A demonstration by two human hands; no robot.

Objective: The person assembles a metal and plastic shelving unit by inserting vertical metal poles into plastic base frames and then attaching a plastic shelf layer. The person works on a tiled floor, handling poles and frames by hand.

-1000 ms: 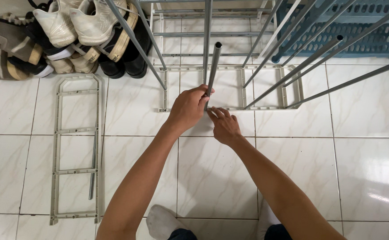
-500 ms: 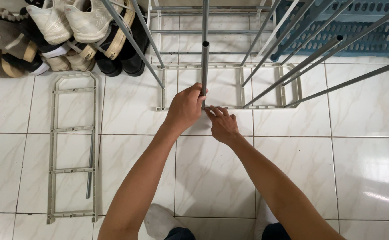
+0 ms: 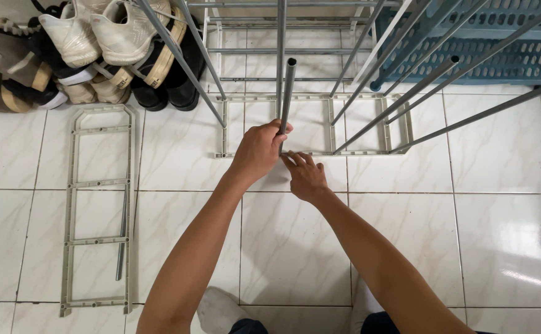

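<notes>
Metal tube [image 3: 287,93] lower end hidden in left hand [image 3: 259,151], socket unseen

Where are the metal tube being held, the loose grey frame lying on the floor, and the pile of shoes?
metal tube [image 3: 287,93], head view, on its bare upper shaft.
grey frame [image 3: 100,184], head view, on a middle crossbar.
pile of shoes [image 3: 119,34], head view, on a white sneaker's side.
</notes>
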